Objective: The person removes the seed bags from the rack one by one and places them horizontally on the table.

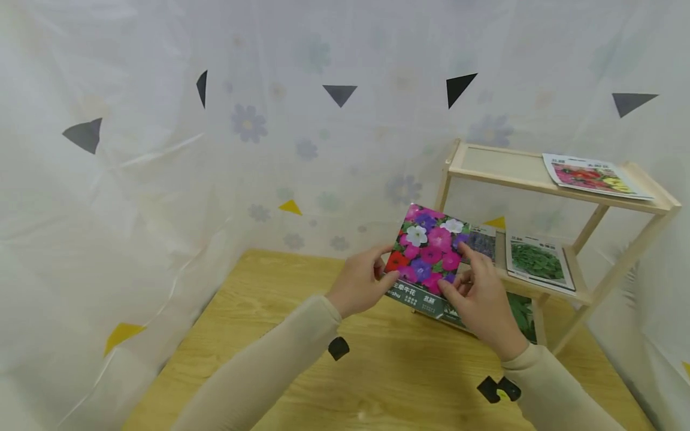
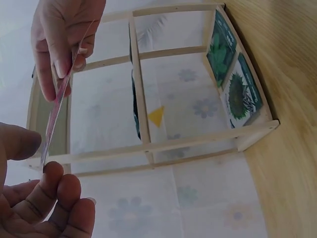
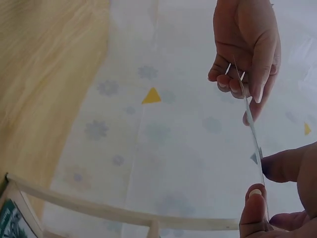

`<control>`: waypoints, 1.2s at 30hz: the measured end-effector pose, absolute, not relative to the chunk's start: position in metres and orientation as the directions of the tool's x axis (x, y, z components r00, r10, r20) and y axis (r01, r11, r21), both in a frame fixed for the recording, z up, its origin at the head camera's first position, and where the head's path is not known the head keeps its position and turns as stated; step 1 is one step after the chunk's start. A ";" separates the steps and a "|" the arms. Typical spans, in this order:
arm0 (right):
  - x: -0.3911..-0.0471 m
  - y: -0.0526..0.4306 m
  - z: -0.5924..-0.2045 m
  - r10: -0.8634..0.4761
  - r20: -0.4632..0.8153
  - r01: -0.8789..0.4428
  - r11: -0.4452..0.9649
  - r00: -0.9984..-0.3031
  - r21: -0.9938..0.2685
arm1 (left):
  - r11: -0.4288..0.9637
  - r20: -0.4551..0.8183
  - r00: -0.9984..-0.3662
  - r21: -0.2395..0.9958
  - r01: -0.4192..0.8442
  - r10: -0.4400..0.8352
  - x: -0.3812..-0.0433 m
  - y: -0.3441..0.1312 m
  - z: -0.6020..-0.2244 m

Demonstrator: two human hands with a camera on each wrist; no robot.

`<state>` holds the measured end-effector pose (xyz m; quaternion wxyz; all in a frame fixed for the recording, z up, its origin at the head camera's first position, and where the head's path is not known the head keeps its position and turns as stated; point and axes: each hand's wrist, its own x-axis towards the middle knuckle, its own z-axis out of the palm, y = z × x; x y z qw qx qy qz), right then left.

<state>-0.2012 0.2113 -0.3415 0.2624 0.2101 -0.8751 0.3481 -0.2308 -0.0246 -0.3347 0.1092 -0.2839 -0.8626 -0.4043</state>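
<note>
Both hands hold up a flower seed packet (image 1: 429,248), with pink, purple, red and white blooms above a dark green printed band. My left hand (image 1: 362,281) pinches its left edge, thumb on the front face. At the right edge, my right hand (image 1: 482,293) grips it between thumb and fingers. Seen edge-on in the left wrist view, the thin packet (image 2: 55,111) runs between the near left hand (image 2: 44,203) and the right hand (image 2: 67,39). The right wrist view also has the packet (image 3: 253,134) edge-on, pinched at both ends.
A wooden three-level shelf (image 1: 636,257) stands at the right of the wooden table (image 1: 259,299). A red-and-yellow flower packet (image 1: 593,176) lies on its top level. A green leafy packet (image 1: 539,261) and a purple one (image 1: 481,242) sit on the middle level. White patterned sheeting (image 1: 302,149) surrounds the table.
</note>
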 end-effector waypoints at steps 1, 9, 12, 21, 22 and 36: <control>-0.202 0.206 -0.346 -0.191 0.601 -0.553 0.663 -0.776 -0.504 | 0.513 0.406 -0.826 0.648 0.562 0.392 -0.230 -0.030 -0.339; -0.202 0.164 -0.387 -0.290 0.494 -0.558 0.599 -0.820 -0.574 | 0.549 0.351 -0.891 0.702 0.455 0.290 -0.220 -0.079 -0.382; -0.201 0.149 -0.404 -0.358 0.449 -0.573 0.562 -0.819 -0.597 | 0.575 0.344 -0.904 0.697 0.428 0.255 -0.214 -0.100 -0.399; -0.200 0.106 -0.447 -0.522 0.260 -0.567 0.606 -0.813 -0.558 | 0.662 0.253 -0.956 0.693 0.286 0.148 -0.195 -0.153 -0.435; -0.199 0.101 -0.450 -0.534 0.244 -0.569 0.613 -0.810 -0.547 | 0.667 0.238 -0.962 0.697 0.265 0.133 -0.193 -0.157 -0.438; -0.202 0.041 -0.477 -0.651 0.201 -0.681 0.692 -0.732 -0.240 | 0.745 0.099 -0.995 0.663 0.076 0.013 -0.175 -0.205 -0.467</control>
